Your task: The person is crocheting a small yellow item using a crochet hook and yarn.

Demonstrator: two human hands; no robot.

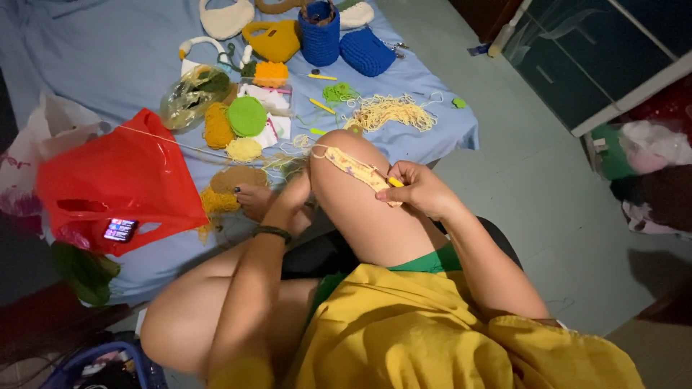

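A pale yellow crochet strip [355, 168] lies draped over my raised right knee. My right hand [418, 189] pinches the strip's near end together with a yellow crochet hook [394, 182]. My left hand [294, 193] reaches behind the knee, its fingers mostly hidden; it seems to hold the strip's far end and the yarn strand. A dark bracelet [272, 232] circles my left wrist.
A blue cloth [108, 50] on the floor carries yarn balls, a green crochet disc [246, 116], loose cream yarn [393, 110], blue crochet baskets [319, 32] and a yellow bag [272, 39]. A red plastic bag [119, 176] with a phone [120, 230] lies left. A cabinet [598, 50] stands right.
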